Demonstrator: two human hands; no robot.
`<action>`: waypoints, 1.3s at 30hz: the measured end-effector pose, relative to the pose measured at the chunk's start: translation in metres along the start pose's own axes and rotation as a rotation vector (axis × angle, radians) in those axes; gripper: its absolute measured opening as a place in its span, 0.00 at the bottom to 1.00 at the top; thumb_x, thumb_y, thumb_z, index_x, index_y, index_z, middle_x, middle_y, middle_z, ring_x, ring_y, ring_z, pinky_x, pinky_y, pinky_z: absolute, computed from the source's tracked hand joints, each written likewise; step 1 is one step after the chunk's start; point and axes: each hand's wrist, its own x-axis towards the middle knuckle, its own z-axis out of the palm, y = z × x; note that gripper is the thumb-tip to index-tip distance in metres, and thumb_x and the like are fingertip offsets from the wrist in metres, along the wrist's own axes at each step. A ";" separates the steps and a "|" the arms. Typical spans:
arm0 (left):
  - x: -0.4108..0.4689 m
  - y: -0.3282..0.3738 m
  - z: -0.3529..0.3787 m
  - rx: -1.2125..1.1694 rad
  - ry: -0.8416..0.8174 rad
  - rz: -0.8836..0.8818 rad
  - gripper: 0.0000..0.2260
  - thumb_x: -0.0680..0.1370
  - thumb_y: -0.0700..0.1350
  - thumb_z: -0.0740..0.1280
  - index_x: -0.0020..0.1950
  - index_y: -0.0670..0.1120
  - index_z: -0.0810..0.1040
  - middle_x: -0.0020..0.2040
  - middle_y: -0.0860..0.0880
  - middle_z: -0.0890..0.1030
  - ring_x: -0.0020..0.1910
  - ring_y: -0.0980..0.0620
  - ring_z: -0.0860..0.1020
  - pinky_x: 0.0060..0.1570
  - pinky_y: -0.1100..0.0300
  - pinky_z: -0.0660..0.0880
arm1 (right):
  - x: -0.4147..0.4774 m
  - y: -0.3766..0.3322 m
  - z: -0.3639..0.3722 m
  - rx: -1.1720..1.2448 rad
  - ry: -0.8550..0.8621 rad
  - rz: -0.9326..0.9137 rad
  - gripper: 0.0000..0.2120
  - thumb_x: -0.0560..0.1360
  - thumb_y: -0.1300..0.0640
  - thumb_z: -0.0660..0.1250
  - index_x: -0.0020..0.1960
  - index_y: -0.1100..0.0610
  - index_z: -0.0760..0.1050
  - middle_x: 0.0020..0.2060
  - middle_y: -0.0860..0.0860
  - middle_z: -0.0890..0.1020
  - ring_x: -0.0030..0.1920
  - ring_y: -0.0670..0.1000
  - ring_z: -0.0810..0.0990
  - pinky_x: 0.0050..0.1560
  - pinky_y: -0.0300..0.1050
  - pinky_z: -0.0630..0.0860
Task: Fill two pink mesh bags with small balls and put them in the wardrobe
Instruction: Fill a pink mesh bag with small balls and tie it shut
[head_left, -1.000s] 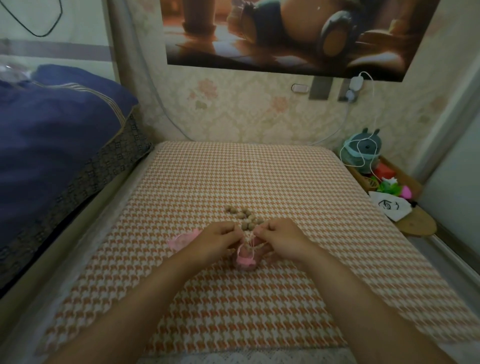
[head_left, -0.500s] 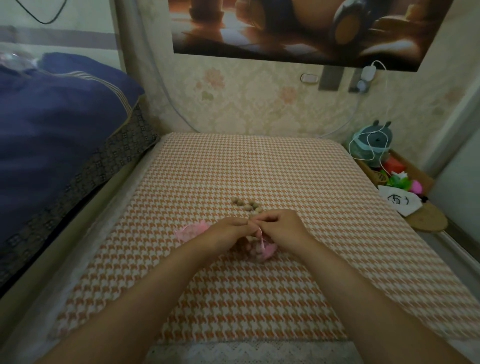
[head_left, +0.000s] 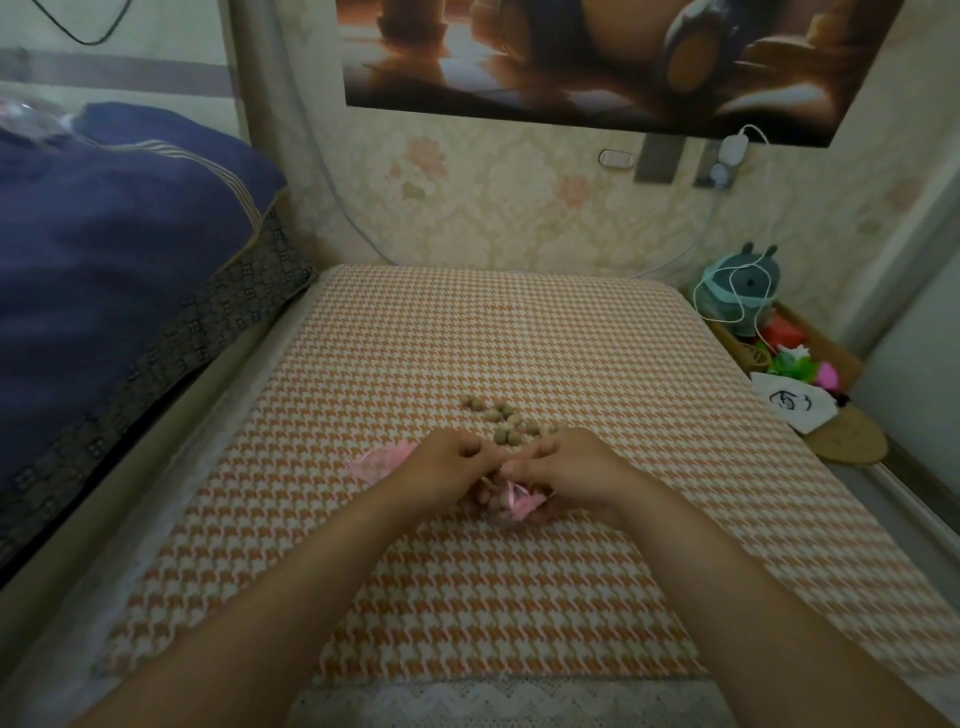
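A pink mesh bag (head_left: 514, 503) with small brown balls inside sits between my two hands on the orange houndstooth surface (head_left: 519, 332). My left hand (head_left: 441, 470) and my right hand (head_left: 566, 467) both pinch the bag's top and its pink ribbon, fingertips touching. A second pink mesh bag (head_left: 376, 460) lies flat just left of my left hand, partly hidden by it. A loose cluster of small brown balls (head_left: 506, 418) lies right behind my hands.
A dark blue quilt (head_left: 104, 249) is piled on the bed at the left. At the right, a low wooden shelf (head_left: 852, 441) holds a teal plush toy (head_left: 740, 291) with a white cable, a white pouch (head_left: 792, 408) and colourful toys. The wallpapered wall stands behind.
My hands have drawn together over the bag's mouth, and the bag now lies lower beneath my right hand. The view has tilted slightly upward.
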 end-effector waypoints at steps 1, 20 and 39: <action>0.000 0.000 0.000 0.012 0.004 0.005 0.12 0.78 0.48 0.69 0.42 0.41 0.85 0.36 0.42 0.85 0.31 0.52 0.80 0.37 0.57 0.76 | 0.001 0.000 0.000 0.000 -0.006 0.008 0.09 0.74 0.64 0.75 0.51 0.68 0.84 0.37 0.60 0.84 0.31 0.52 0.83 0.29 0.42 0.79; -0.011 0.001 -0.014 0.487 0.148 0.079 0.13 0.69 0.53 0.78 0.50 0.49 0.84 0.41 0.57 0.82 0.39 0.62 0.79 0.40 0.71 0.74 | 0.023 0.005 0.008 0.585 0.104 0.264 0.07 0.81 0.64 0.64 0.44 0.64 0.76 0.32 0.56 0.77 0.26 0.48 0.75 0.25 0.41 0.79; 0.007 -0.005 -0.011 0.577 0.243 0.059 0.11 0.75 0.54 0.71 0.43 0.47 0.84 0.38 0.51 0.84 0.40 0.54 0.80 0.43 0.59 0.75 | 0.019 0.027 0.018 -0.564 0.388 -0.649 0.07 0.71 0.58 0.75 0.38 0.48 0.81 0.43 0.42 0.81 0.44 0.42 0.79 0.47 0.37 0.77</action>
